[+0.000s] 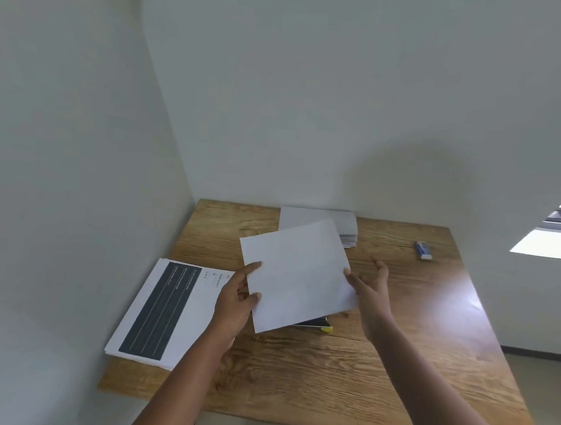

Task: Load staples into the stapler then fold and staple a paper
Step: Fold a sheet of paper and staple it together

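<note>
Two hands, one folded paper held above the table.

Left hand [234, 303] grips the left edge of the white paper [296, 279], thumb on top, fingers curled beneath; right hand [368, 288] touches the right edge with fingers spread open — not clamped. Under the paper's lower edge a dark stapler [313, 322] with a yellow tip lies on the wooden table [344, 380], mostly hidden. A printed stack [164, 310] sits left, a white stack [318, 223] behind, a small blue box [423, 250] far right — contents not visible.
</note>
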